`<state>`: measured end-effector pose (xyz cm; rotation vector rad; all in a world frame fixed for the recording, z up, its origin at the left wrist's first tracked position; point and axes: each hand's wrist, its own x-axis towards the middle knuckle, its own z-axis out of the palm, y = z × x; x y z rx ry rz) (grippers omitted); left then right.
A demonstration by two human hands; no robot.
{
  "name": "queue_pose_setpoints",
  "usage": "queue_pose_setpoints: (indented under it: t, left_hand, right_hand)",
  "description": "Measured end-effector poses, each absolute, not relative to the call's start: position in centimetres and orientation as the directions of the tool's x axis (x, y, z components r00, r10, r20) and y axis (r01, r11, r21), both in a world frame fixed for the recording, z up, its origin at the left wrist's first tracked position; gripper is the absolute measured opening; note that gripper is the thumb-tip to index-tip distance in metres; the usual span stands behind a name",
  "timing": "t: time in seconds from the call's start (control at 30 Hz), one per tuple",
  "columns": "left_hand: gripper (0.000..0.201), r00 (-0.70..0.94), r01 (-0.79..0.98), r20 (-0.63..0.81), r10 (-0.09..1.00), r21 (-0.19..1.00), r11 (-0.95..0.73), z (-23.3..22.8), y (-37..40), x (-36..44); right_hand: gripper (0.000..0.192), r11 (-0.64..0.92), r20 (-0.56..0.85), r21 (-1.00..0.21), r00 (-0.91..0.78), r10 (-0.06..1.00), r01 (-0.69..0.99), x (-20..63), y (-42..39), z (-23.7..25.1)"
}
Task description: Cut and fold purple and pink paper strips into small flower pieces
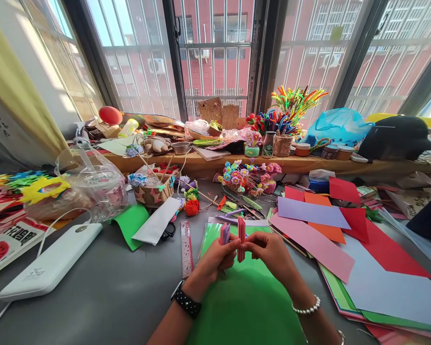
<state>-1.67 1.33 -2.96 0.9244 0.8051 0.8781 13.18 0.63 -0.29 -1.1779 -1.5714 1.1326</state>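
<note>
My left hand [214,257] is closed around a small purple folded paper strip [224,233], its layers stacked like pleats. The left thumb tip meets a red-pink folded paper strip [241,232] that stands upright beside the purple one. Thumb and fingers of my right hand [271,251] pinch this red-pink strip from the right. Both hands are over a large green sheet [251,302] in front of me. A pink patterned ruler [187,249] lies to the left of my left hand.
Coloured paper sheets [395,292] pile up on the right. A white power bank [52,261] with a cable lies on the left, near a plastic cup [102,187]. Behind are a craft basket [154,191], pipe-cleaner flowers [239,177] and a cluttered windowsill [201,167].
</note>
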Motion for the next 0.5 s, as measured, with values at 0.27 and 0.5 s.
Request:
queue_pose_setpoints:
  t: [0.27, 0.5]
  left_hand:
    - [0.04, 0.458, -0.263, -0.202, 0.866, 0.899, 0.349, -3.17, 1.46, -1.88]
    - [0.043, 0.544, -0.241, -0.241, 0.804, 0.872, 0.425, -2.89, 1.49, -2.12]
  right_hand:
    - [0.017, 0.223, 0.158, -0.911, -0.204, 0.966, 0.348, 13.39, 0.42, -0.21]
    - [0.028, 0.293, 0.241, -0.834, -0.17, 0.956, 0.467, 13.74, 0.93, -0.41]
